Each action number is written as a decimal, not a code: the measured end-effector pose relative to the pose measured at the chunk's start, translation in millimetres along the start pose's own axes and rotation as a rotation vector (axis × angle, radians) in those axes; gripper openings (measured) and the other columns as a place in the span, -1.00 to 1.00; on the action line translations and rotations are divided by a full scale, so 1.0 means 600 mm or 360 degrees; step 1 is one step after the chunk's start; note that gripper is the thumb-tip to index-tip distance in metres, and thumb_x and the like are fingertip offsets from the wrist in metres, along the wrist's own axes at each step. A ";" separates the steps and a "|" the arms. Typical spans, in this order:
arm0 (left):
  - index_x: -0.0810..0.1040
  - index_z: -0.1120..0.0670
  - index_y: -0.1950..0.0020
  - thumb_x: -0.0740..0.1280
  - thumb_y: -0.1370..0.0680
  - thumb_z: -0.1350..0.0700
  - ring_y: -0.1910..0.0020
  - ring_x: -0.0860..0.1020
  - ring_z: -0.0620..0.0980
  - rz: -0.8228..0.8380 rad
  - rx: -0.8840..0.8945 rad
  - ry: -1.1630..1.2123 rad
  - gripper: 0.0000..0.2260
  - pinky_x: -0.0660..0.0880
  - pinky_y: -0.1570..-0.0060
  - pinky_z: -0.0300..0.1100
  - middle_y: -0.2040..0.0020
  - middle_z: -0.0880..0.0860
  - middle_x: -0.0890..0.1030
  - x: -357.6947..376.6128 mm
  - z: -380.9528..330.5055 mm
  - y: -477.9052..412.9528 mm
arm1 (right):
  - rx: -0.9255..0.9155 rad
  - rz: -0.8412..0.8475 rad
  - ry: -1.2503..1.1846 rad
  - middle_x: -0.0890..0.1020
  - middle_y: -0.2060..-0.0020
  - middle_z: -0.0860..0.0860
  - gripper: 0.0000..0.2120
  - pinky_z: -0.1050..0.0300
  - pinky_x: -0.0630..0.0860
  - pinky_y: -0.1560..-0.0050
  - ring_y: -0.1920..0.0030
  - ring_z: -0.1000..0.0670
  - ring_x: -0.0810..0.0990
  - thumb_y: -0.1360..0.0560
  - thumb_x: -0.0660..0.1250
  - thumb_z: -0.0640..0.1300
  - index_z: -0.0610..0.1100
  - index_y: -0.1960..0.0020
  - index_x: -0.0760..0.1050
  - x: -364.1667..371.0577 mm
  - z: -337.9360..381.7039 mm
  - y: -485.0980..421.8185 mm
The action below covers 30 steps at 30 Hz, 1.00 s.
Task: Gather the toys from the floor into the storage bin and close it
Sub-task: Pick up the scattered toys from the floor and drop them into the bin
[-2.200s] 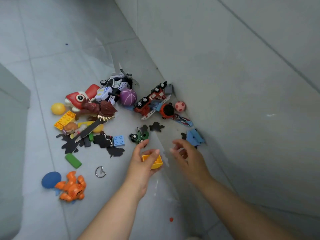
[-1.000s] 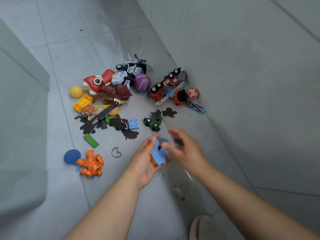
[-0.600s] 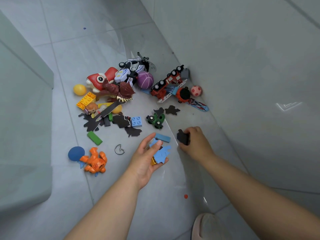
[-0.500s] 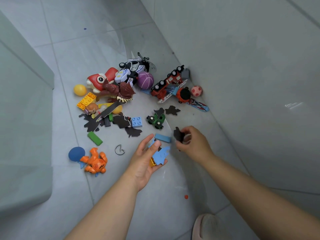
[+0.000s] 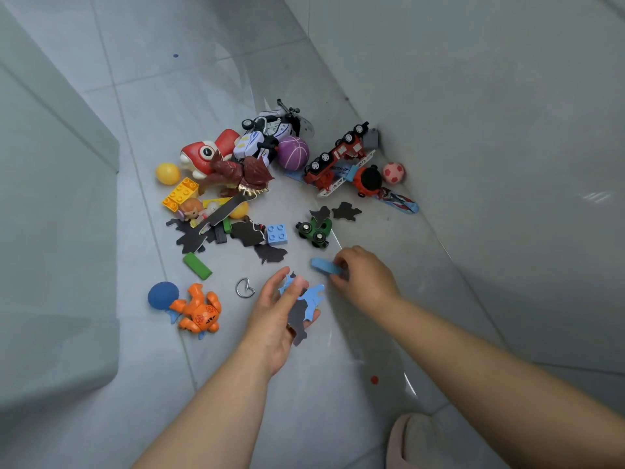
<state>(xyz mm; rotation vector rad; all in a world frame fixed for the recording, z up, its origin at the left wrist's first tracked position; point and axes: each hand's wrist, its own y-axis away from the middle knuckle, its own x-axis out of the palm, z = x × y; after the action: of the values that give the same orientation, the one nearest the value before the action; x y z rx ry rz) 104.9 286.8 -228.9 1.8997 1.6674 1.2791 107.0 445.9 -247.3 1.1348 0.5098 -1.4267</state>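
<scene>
Toys lie scattered on the grey tile floor near the wall. My left hand (image 5: 275,313) holds a small stack of flat foam pieces (image 5: 306,301), blue and black, with the thumb across them. Just to its right, my right hand (image 5: 367,277) pinches a blue block (image 5: 325,266) low over the floor. Right behind that hand sit a green toy car (image 5: 314,231) and a light blue brick (image 5: 277,234). Black flat pieces (image 5: 248,233) lie around them.
Farther back are a red fire truck (image 5: 338,157), purple ball (image 5: 293,153), red fish toy (image 5: 203,154), yellow brick (image 5: 180,193) and pink ball (image 5: 393,172). An orange crab (image 5: 199,311), green block (image 5: 197,265) and metal ring (image 5: 244,288) lie left. A pale translucent wall (image 5: 50,231) stands at left.
The black piece that my right hand picked up now lies in my left hand's stack. My right hand has moved left and taken hold of the blue block.
</scene>
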 end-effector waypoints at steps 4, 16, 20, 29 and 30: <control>0.44 -0.02 -0.24 0.25 -0.35 -0.25 0.18 0.62 0.04 0.0081 -0.0062 0.0158 -0.46 0.54 0.30 -0.20 0.00 0.11 0.64 0.001 -0.005 -0.003 | -0.0060 0.0013 -0.0612 0.55 0.16 0.08 -0.81 0.22 0.42 0.16 0.16 0.04 0.50 -0.37 0.44 -0.07 -0.06 0.03 0.54 -0.013 0.049 0.047; 0.52 -0.03 -0.10 0.29 -0.55 0.13 0.02 0.60 0.01 -0.0134 -0.0006 0.0255 -0.85 0.58 0.18 -0.09 0.00 0.07 0.58 -0.003 -0.021 0.009 | -0.0139 0.0212 -0.0045 0.04 -0.50 -0.04 -0.22 0.01 0.32 -0.33 -0.41 -0.13 0.25 -0.45 0.38 -0.06 0.00 -0.50 0.00 -0.032 0.040 -0.091; 0.50 0.03 -0.12 0.28 -0.51 -0.07 -0.08 0.57 0.08 -0.0179 -0.0052 0.0365 -0.74 0.56 0.09 -0.03 -0.10 0.12 0.55 -0.003 -0.031 0.013 | -0.0214 0.0230 -0.0010 0.23 -0.41 -0.05 -0.37 0.08 0.42 -0.17 -0.28 -0.11 0.41 -0.44 0.37 -0.15 0.00 -0.43 0.18 -0.010 0.036 -0.096; 0.40 0.02 -0.38 0.19 -0.30 -0.34 -0.19 0.56 0.14 0.0053 -0.0112 0.0489 -0.27 0.52 -0.07 0.05 -0.24 0.15 0.57 -0.002 -0.032 -0.001 | -0.0389 0.0128 -0.0791 0.49 -0.08 0.13 -0.42 0.51 0.34 0.13 0.18 0.37 0.44 -0.35 0.45 -0.24 0.02 -0.30 0.33 -0.038 0.074 0.024; 0.41 0.01 -0.37 0.19 -0.30 -0.33 -0.15 0.58 0.12 0.0087 -0.0115 0.0479 -0.28 0.53 -0.04 0.02 -0.22 0.14 0.58 0.000 -0.033 -0.001 | -0.0439 0.0232 -0.0769 0.50 -0.09 0.13 -0.36 0.52 0.34 0.07 0.11 0.33 0.46 -0.36 0.45 -0.23 0.01 -0.35 0.28 -0.039 0.082 0.036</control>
<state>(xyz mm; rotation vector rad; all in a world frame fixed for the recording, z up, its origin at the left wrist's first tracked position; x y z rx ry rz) 89.2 280.8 -218.3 1.7920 1.6892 1.6936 106.7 411.6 -199.8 0.5672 0.2614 -1.3922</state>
